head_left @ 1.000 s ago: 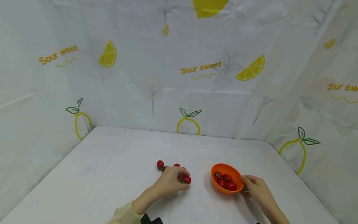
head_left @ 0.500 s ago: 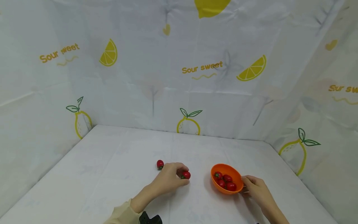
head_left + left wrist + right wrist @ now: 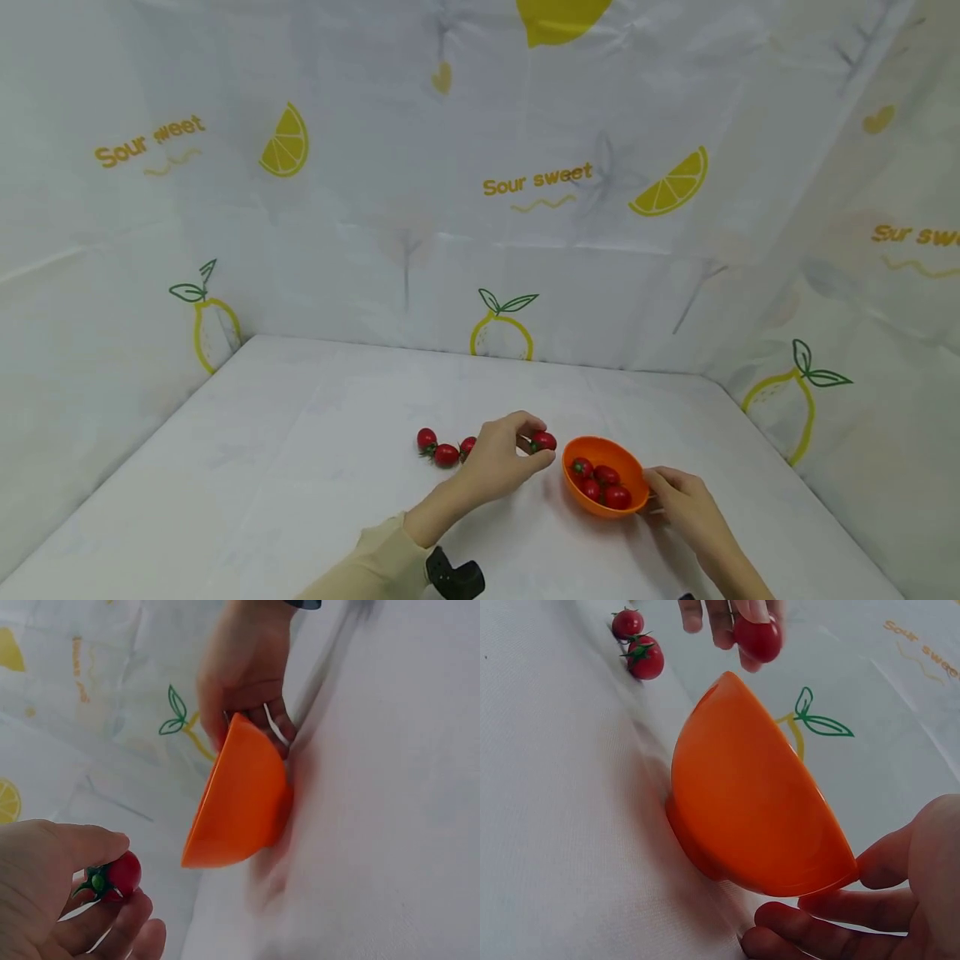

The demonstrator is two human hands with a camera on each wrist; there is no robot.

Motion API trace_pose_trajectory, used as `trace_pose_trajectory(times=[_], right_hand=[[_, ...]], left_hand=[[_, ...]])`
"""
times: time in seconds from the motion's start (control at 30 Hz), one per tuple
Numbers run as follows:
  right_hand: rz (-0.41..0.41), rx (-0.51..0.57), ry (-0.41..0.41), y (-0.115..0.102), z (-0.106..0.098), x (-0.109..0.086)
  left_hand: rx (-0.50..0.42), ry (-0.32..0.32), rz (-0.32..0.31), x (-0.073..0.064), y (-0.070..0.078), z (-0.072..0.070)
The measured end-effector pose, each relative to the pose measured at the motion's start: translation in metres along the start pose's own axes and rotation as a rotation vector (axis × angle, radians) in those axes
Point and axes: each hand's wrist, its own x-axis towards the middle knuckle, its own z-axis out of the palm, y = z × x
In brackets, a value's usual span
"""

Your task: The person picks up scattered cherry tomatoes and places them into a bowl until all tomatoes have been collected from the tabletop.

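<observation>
My left hand (image 3: 501, 458) pinches a cherry tomato (image 3: 543, 442) between thumb and fingers, just left of the orange bowl (image 3: 244, 802). In the left wrist view the tomato's green calyx faces the camera. My right hand (image 3: 686, 500) grips the bowl's right rim, thumb on the edge and fingers beneath, as the right wrist view shows. The bowl leans toward the left, its foot near the table. Several red cherry tomatoes (image 3: 617, 497) lie inside it.
Left of the left hand, a few loose cherry tomatoes (image 3: 446, 455) lie on the white tablecloth (image 3: 300, 467); the hand partly covers one. A lemon-printed white curtain (image 3: 420, 250) stands behind and at both sides of the table.
My left hand has lifted a cherry tomato from the loose group and carried it right, close to the bowl. The right hand and bowl have stayed in place.
</observation>
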Motion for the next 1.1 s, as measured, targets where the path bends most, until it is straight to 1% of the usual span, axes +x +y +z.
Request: trace_pose_trajectory(times=[0.07, 0.17, 0.37, 0.47, 0.63, 0.73, 0.97, 1.1], right_hand=[[-0.002, 0.002, 0.000, 0.000, 0.000, 0.000], [-0.010, 0.002, -0.001, 0.000, 0.000, 0.000], [-0.002, -0.007, -0.004, 0.000, -0.001, -0.001], [0.008, -0.012, -0.001, -0.001, -0.001, -0.001], [0.029, -0.018, 0.001, -0.002, 0.000, 0.001], [0.031, -0.023, 0.000, -0.002, 0.000, 0.001], [0.024, -0.026, -0.004, -0.001, 0.000, 0.001], [0.014, -0.034, -0.003, -0.001, 0.000, 0.001]], left_hand=[[-0.015, -0.001, -0.005, 0.006, 0.000, 0.008], [-0.039, -0.009, -0.017, 0.011, 0.003, 0.018], [-0.089, -0.040, -0.006, 0.015, 0.009, 0.035], [-0.081, -0.042, 0.009, 0.015, 0.010, 0.039], [-0.034, -0.026, 0.007, 0.014, 0.008, 0.040], [-0.032, -0.026, -0.009, 0.012, 0.006, 0.039], [-0.058, -0.027, -0.044, 0.010, 0.005, 0.039], [-0.045, -0.005, -0.045, 0.008, 0.005, 0.034]])
